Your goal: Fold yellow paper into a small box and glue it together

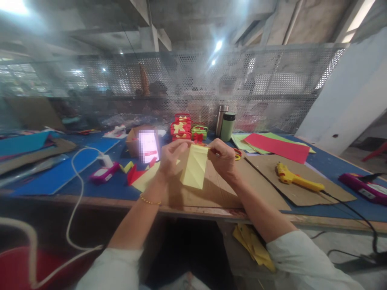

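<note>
Cardboard (256, 181) leaves low passage right of centre; the glue gun (298, 179) and bottles (227, 127) block farther reach.

Pale rolled sleeves (111, 266), gold beaded bracelet (150, 201), dark legwear (189, 253).

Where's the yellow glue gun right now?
In the head view, the yellow glue gun lies on a flat piece of brown cardboard at the right side of the table, left of a purple device.

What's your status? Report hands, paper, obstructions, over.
Left hand pinching creased yellow paper by its top left. Right hand at top right corner, grip unclear. Red-and-yellow handle close beside right hand; glue gun farther right.
</note>
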Motion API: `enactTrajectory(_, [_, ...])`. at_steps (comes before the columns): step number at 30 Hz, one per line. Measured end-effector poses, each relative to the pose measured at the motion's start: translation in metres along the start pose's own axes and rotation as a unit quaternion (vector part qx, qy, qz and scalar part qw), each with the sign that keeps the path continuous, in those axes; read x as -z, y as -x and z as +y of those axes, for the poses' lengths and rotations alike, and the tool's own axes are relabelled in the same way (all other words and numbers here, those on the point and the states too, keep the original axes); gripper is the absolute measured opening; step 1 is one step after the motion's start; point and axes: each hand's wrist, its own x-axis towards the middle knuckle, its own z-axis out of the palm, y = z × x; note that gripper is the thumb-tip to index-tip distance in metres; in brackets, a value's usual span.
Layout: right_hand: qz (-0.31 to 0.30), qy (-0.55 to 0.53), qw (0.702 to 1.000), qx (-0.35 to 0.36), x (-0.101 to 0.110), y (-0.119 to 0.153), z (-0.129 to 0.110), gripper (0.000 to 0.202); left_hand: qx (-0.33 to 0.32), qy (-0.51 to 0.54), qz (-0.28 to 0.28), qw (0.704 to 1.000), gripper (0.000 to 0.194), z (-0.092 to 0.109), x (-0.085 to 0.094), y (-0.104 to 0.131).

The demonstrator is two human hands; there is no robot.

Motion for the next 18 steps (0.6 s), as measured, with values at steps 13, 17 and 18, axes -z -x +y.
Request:
enactTrajectory(13, [-0.032, 0.019, 0.996, 0.081, -0.004, 0.0068, 0.0035, 0.02, -0.066, -0.123, -0.061, 0.988, 0.014, 0.0024, -0.0053, 0.0029])
enactTrajectory(17, [-0.03, 0.011, 0.999, 0.04, -0.0051, 0.0059, 0.0027, 0.026, -0.094, -0.136, -0.072, 0.984, 0.011, 0.0019, -0.0049, 0.0021])
enactTrajectory(18, [-0.033, 0.01, 0.999, 0.034, -0.0052, 0.0058, 0.0023, 0.027, -0.099, -0.137, -0.077, 0.983, 0.01, 0.0021, -0.0049, 0.002])
